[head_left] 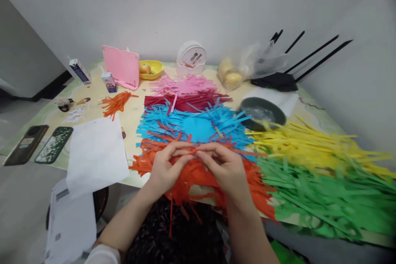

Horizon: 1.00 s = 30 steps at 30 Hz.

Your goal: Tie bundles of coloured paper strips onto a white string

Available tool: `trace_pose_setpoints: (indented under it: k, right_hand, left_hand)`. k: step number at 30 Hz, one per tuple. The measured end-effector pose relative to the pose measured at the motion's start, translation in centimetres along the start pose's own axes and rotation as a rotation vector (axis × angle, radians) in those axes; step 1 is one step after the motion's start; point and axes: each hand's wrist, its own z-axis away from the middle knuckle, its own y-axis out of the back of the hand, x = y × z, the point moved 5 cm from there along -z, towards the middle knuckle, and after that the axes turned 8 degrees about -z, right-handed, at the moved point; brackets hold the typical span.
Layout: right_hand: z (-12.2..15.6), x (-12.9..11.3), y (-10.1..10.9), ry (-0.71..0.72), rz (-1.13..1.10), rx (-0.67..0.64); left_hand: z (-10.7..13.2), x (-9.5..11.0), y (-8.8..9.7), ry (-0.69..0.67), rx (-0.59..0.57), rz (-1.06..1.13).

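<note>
The left hand [168, 167] and right hand [225, 169] meet nearly tip to tip, thumb and forefinger of each pinched narrow on a thin orange-red paper-like strip [189, 151]. The other fingers are curled in behind; how firmly they press, I cannot tell. Directly under and around the fingers spreads a loose heap of orange-red fringed strips [198, 177], some of its ends hanging over the near table edge below the wrists.

Just beyond the fingertips lies a bright blue fringed layer [198, 128], its middle a flat uncut patch. Farther out from the fingers come a dark red fringed layer [185, 104] and, past that, a pale pink fringed layer [185, 86]. To the right of the right-hand fingers are a yellow heap of long strips [297, 146] and, nearer the body, a green heap of long strips [324, 192]. Beyond the right-hand fingers, to the right of the blue layer, stands a round dark green bowl [276, 111] with something clear inside.

Left of the left-hand fingers, a plain white paper sheet [95, 152] overhangs the table edge, with two phones side by side farther left, one in a dark case [26, 145], one in a speckled green case [54, 145]. Beyond that sheet rests a small orange bundle of strips [116, 104], and farther from the fingers stand a pink tablet case [122, 66] and a shallow yellow dish [158, 68] holding a round fruit [144, 69]
</note>
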Motion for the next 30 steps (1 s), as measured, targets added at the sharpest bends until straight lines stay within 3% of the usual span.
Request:
trace_pose_setpoints:
  k: [4,12,15,16,18,21,22,23,24,26,28,30]
  right_hand:
    - [0.2,-0.7,-0.1,0.057,0.079,0.016]
    - [0.7,-1.5,-0.8,0.107,-0.037,0.191]
    - [1.2,-1.2,-2.0,0.128,-0.064,0.196]
    - [1.4,-1.1,-2.4,0.133,-0.062,0.159]
    - [1.8,-0.8,-2.5,0.128,-0.033,0.088]
    - [2.0,0.2,-0.6,0.106,0.046,0.100]
    - [1.9,0.6,0.2,0.103,0.078,0.119]
    - [1.7,1.0,0.9,0.106,0.116,0.129]
    - [1.4,1.3,1.5,0.116,0.165,0.129]
    - [0.4,1.9,2.5,0.146,0.295,0.118]
    - [-0.8,2.1,3.3,0.206,0.438,0.114]
    - [-2.1,2.3,4.3,0.285,0.561,0.111]
  left_hand:
    - [-0.4,0.4,0.5,-0.037,0.033,-0.109]
    - [-0.2,-0.2,1.3,0.051,0.027,-0.094]
    - [0.3,-0.6,3.0,0.053,-0.004,-0.143]
    - [0.4,-0.8,4.7,0.052,0.015,-0.196]
    - [0.5,-1.1,10.3,0.038,0.170,-0.383]
    - [1.0,0.0,21.7,-0.041,0.744,-0.898]
    - [0.9,0.2,24.6,-0.041,0.863,-1.050]
    - [0.3,-0.2,26.7,-0.005,0.870,-1.170]
    - [-0.6,-1.0,27.9,0.040,0.804,-1.263]
    - [-2.7,-3.7,28.0,0.136,0.534,-1.360]
    - [-4.0,-6.9,25.8,0.188,0.231,-1.368]
    - [-4.3,-9.1,23.4,0.191,0.073,-1.358]
